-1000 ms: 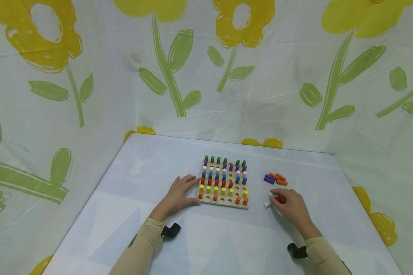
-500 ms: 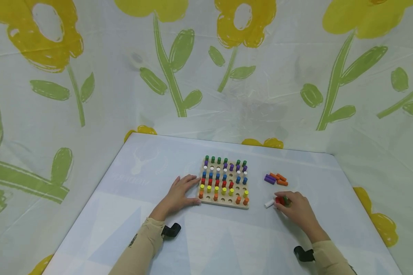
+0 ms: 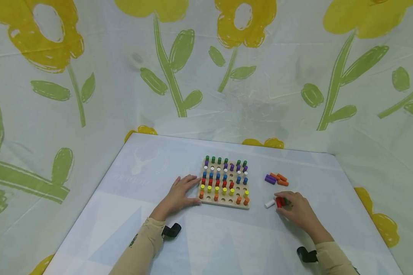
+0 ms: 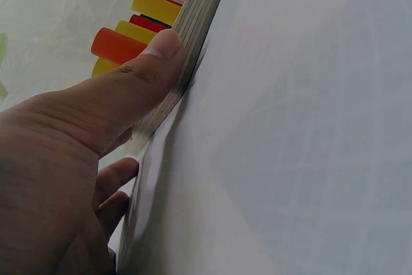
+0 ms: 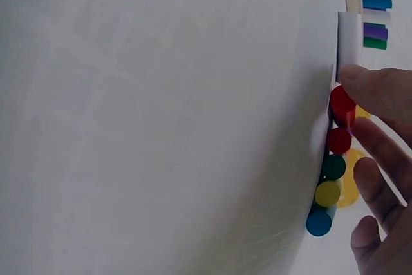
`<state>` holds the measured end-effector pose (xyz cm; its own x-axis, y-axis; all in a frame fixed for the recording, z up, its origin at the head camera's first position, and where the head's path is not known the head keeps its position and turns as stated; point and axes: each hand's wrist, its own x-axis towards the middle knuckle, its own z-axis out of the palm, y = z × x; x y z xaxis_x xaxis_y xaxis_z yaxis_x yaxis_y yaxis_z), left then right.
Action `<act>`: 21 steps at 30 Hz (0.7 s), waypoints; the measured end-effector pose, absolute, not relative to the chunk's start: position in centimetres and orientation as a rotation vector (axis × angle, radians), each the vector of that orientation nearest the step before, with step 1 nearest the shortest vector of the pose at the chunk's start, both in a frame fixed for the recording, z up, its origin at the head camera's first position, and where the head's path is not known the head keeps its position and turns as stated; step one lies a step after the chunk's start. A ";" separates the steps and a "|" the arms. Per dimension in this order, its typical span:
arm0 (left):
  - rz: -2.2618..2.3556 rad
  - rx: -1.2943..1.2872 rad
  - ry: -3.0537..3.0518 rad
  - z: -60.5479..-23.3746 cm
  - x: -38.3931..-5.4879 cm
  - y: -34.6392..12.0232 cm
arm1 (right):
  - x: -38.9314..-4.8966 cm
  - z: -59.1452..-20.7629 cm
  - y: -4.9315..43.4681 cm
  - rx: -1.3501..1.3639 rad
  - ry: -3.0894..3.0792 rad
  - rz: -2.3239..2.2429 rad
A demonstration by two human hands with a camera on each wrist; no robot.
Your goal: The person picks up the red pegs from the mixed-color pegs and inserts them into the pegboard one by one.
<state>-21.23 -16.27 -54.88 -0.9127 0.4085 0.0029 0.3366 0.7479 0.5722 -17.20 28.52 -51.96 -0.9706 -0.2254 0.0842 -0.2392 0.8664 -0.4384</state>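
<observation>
My left hand (image 3: 180, 194) rests at the left edge of a wooden pegboard (image 3: 223, 202), fingers spread; in the left wrist view its thumb (image 4: 151, 62) presses against the board's side. Rows of coloured pegs stand in the board, with some holes bare. Right of it, my right hand (image 3: 297, 210) pinches a red peg (image 3: 278, 202) between thumb and fingertip, low at the table. A second red peg (image 5: 339, 140), a green peg (image 5: 333, 166), a yellow peg (image 5: 327, 194) and a blue peg (image 5: 318, 222) lie lined up beside it, partly under the hand. A white peg (image 3: 270, 204) lies just left.
Beyond the right hand lie purple pegs (image 3: 270, 178) and orange pegs (image 3: 282, 183) in a small cluster. The pale table (image 3: 206, 240) meets a flower-printed cloth (image 3: 278, 103) at the back and sides.
My right hand has drawn back to the right and slightly toward me, uncovering the white peg and the red pegs. The left hand has stayed on the board.
</observation>
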 end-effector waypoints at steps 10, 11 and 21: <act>0.891 0.600 2.816 -54.7 -21.2 -16.3 | -17.3 -52.2 28.6 0.368 -3.021 0.716; 0.893 0.600 2.815 -54.7 -21.2 -16.3 | -17.3 -52.2 28.6 0.361 -3.023 0.723; 0.890 0.595 2.817 -54.7 -21.1 -16.3 | -17.1 -52.0 28.5 0.308 -3.026 0.735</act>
<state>-21.13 -16.26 -54.69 -0.9141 0.4055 -0.0030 0.3301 0.7484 0.5753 -17.12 28.49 -51.97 -0.9806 -0.1874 0.0583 -0.1932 0.8702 -0.4533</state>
